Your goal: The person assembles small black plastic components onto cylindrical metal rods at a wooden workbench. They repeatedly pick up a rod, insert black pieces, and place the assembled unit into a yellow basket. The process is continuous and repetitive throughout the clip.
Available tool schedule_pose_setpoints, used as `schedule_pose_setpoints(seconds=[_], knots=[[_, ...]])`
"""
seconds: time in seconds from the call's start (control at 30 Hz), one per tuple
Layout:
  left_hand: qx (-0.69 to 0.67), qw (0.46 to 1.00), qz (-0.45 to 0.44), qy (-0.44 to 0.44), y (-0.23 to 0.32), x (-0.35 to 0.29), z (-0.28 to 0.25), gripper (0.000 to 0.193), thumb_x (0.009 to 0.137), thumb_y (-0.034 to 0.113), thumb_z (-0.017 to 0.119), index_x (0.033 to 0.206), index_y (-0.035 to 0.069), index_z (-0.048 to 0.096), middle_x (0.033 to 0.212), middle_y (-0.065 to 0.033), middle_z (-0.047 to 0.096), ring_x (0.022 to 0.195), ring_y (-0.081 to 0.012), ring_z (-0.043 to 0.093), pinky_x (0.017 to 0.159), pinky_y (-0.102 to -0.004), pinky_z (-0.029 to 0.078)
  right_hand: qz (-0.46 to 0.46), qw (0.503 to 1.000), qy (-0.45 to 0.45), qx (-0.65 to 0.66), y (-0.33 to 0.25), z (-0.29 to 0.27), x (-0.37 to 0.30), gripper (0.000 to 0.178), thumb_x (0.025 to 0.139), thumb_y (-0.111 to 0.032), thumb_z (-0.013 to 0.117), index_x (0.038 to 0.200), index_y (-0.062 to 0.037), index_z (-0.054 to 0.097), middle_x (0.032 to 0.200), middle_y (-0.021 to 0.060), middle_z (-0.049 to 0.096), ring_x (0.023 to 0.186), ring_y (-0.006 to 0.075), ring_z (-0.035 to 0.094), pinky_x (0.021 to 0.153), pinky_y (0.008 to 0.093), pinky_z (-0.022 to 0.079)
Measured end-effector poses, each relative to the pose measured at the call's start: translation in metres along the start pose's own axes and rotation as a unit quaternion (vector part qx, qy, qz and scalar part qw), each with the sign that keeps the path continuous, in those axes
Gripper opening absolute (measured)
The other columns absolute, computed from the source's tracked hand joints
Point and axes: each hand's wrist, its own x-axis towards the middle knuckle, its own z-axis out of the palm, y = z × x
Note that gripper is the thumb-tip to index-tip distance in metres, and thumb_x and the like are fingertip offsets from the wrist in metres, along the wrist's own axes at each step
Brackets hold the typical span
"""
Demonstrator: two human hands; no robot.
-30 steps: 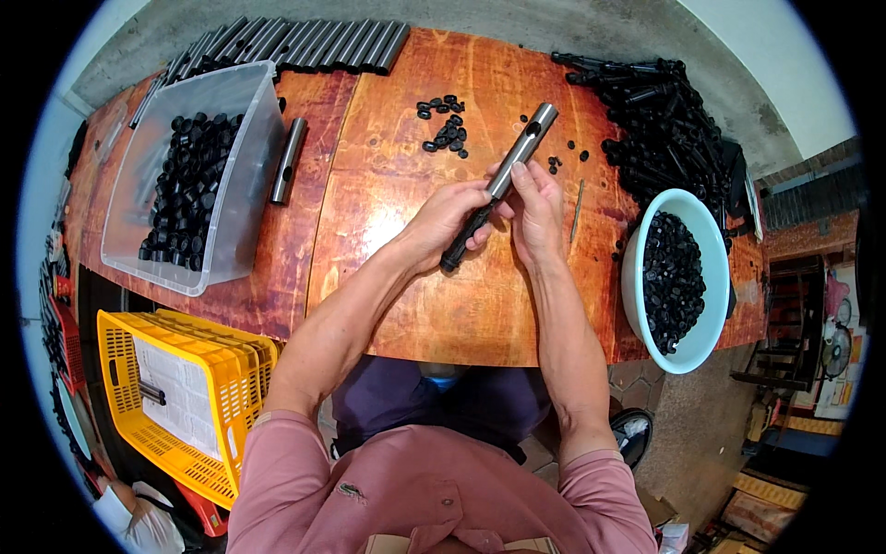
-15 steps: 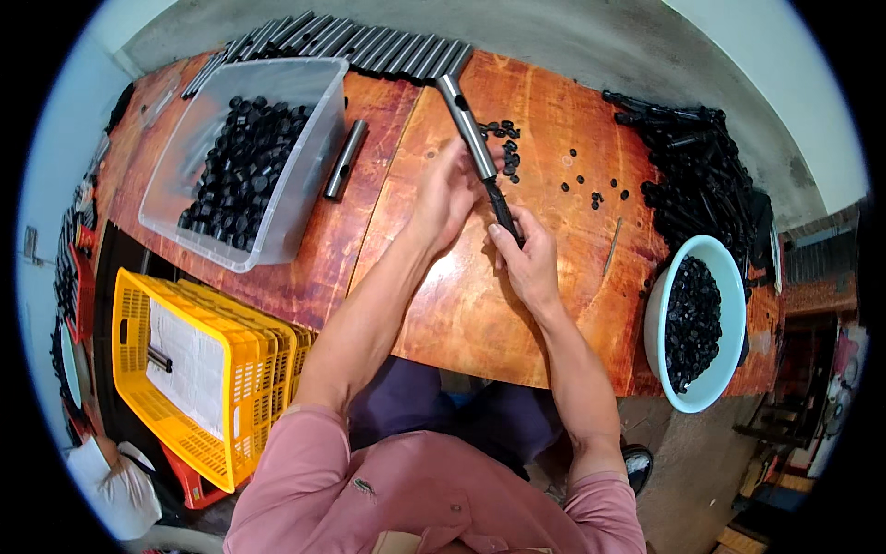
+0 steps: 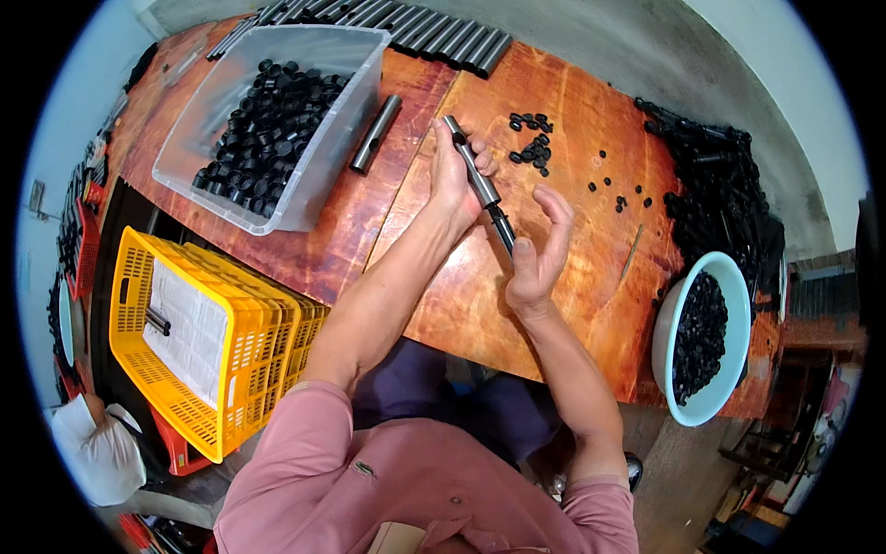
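A shiny steel tube (image 3: 477, 175) with a dark oval hole slants across the middle of the head view. My left hand (image 3: 449, 183) is wrapped round it, fingertips showing on the tube's right side. From the tube's lower end sticks a black rod-like part (image 3: 501, 228); how far it reaches inside is hidden. Just right of that part is my right hand (image 3: 543, 258), open, its fingers raised apart and the thumb beside the rod's lower end. Whether the thumb touches it I cannot tell. Another steel tube (image 3: 377, 135) lies on the table to the left.
A clear plastic bin (image 3: 318, 198) of black caps stands at left, with a row of steel tubes (image 3: 452, 42) behind. Small black rings (image 3: 533, 152) lie beyond my hands. At right are a black parts pile (image 3: 724, 175) and a pale blue bowl (image 3: 736, 360). Yellow crates (image 3: 235, 369) sit lower left.
My left hand, loosely beside the tube before, has closed round it. My right hand has let go of the black part and opened. The whole view has shifted slightly.
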Motion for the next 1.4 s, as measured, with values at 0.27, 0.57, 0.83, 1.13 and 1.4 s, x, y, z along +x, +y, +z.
schedule_pose_setpoints(seconds=[0.27, 0.57, 0.83, 1.13, 1.4], knots=[[0.013, 0.999, -0.004, 0.032, 0.000, 0.003, -0.005, 0.051, 0.100, 0.065, 0.037, 0.091, 0.016, 0.046, 0.067, 0.0024, 0.044, 0.050, -0.0109, 0.039, 0.046, -0.0281, 0.033, -0.075, 0.993, 0.062, -0.060, 0.005, -0.003, 0.000, 0.084, 0.089, -0.066, 0.052, 0.140, -0.0013, 0.039, 0.143, 0.0193, 0.038, 0.130, 0.0330, 0.040, 0.102, 0.0452, 0.036], [0.037, 0.999, -0.003, -0.012, -0.020, -0.025, 0.007, 0.047, 0.102, 0.061, 0.037, 0.097, 0.015, 0.046, 0.069, 0.0011, 0.045, 0.051, -0.0119, 0.040, 0.047, -0.0268, 0.033, -0.013, 0.996, 0.086, 0.010, 0.005, 0.003, 0.004, 0.079, 0.097, -0.063, 0.041, 0.139, 0.0034, 0.040, 0.144, 0.0192, 0.039, 0.138, 0.0306, 0.034, 0.118, 0.0447, 0.020], [0.026, 0.994, -0.093, -0.047, -0.035, -0.036, 0.010, 0.043, 0.104, 0.053, 0.043, 0.104, 0.010, 0.047, 0.075, -0.0040, 0.054, 0.059, -0.0165, 0.052, 0.054, -0.0313, 0.045, 0.154, 0.972, 0.121, 0.127, 0.012, 0.002, 0.010, 0.055, 0.106, -0.048, 0.035, 0.132, -0.0014, 0.049, 0.129, 0.0129, 0.052, 0.125, 0.0230, 0.047, 0.109, 0.0403, 0.031], [0.048, 0.995, -0.081, -0.030, -0.036, -0.038, 0.013, 0.030, 0.100, 0.040, 0.059, 0.098, 0.012, 0.049, 0.083, -0.0059, 0.057, 0.068, -0.0173, 0.055, 0.063, -0.0305, 0.051, 0.200, 0.946, 0.149, 0.209, 0.029, 0.000, 0.015, 0.047, 0.107, -0.042, 0.037, 0.122, -0.0009, 0.054, 0.117, 0.0110, 0.056, 0.110, 0.0203, 0.055, 0.097, 0.0359, 0.042], [0.002, 0.991, -0.099, -0.090, -0.040, -0.041, 0.010, 0.025, 0.104, 0.030, 0.055, 0.108, 0.008, 0.046, 0.088, -0.0081, 0.057, 0.069, -0.0176, 0.058, 0.060, -0.0311, 0.052, 0.226, 0.899, 0.163, 0.337, 0.031, 0.002, 0.014, 0.049, 0.107, -0.045, 0.038, 0.120, 0.0000, 0.052, 0.115, 0.0118, 0.056, 0.104, 0.0195, 0.057, 0.095, 0.0364, 0.045]])
